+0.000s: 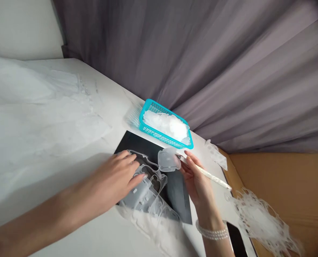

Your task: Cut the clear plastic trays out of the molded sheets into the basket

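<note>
My left hand [124, 175] lies with fingers apart on a translucent plastic sheet [155, 205] with cut-out shapes, which rests partly on a black mat [179, 192]. My right hand [198, 178] is closed around a slim white pen-shaped knife [212, 177], its dark tip pointing left. At that tip and my right fingertips is a small rounded piece of frosted plastic [169, 160], seemingly pinched there, above the mat. Part of the sheet is hidden under my left fingers.
Behind the mat stands a turquoise basket [159, 135] of frosted pieces. White plastic film [41, 107] covers the table's left. A tangle of clear offcuts [266, 221] hangs at the right edge, near a dark phone [236, 239]. A grey curtain [175, 53] borders the back.
</note>
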Tool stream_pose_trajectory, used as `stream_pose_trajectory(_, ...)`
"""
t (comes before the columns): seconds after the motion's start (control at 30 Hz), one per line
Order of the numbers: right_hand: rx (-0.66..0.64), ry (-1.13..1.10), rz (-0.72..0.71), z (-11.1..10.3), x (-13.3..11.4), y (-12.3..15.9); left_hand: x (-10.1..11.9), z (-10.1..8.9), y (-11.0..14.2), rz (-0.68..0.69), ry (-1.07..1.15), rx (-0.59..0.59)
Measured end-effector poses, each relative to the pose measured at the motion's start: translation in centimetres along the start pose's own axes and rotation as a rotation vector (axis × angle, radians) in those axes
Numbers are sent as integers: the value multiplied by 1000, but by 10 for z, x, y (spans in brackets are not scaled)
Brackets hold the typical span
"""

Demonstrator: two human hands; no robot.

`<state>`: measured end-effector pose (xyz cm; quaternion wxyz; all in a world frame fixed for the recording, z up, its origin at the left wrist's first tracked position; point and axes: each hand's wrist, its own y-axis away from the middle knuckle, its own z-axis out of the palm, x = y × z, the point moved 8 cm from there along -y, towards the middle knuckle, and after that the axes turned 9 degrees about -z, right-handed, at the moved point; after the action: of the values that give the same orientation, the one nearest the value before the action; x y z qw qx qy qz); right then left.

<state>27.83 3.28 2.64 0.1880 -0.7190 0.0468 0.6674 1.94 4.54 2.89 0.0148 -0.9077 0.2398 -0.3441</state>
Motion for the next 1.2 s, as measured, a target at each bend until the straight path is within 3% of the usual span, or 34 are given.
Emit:
stream_pose_trajectory(0.07,-87,27,-52,38,-20,17,-5,1,-8,-252,442,-158)
stream_pose_trajectory(0.13,-287,150,-75,70,-39,38,-6,16,-8,-514,892,-362)
stream_pose_trajectory(0.2,-478,269,-74,88,-52,58,-3,29,-5,-710,1264,-489)
stream_pose_trajectory(0.23,-523,292,-70,91,-56,64,-4,31,-4,-755,1343,-492)
stream_pose_trajectory(0.3,-478,269,-56,85,-61,63,-9,32,-5,-765,1362,-462)
stream_pose_trajectory(0.47,-155,335,-52,62,-48,19,-11,34,-2,-757,1261,-490)
stream_pose_trajectory(0.57,-253,309,-22,77,-29,7,-9,34,-2,-758,1167,-495)
stream_pose_trajectory(0.7,-418,87,75,99,-14,19,-11,34,-3,-742,1065,-471)
stream_pose_trajectory(0.9,-383,141,4,98,-30,30,-14,33,-3,-703,971,-407)
stream_pose_trajectory(1.03,-381,251,-58,98,-39,33,-9,28,-5,-693,1001,-352)
stream_pose_trajectory(1.2,-347,211,-62,96,-45,32,-5,24,-9,-617,1033,-309)
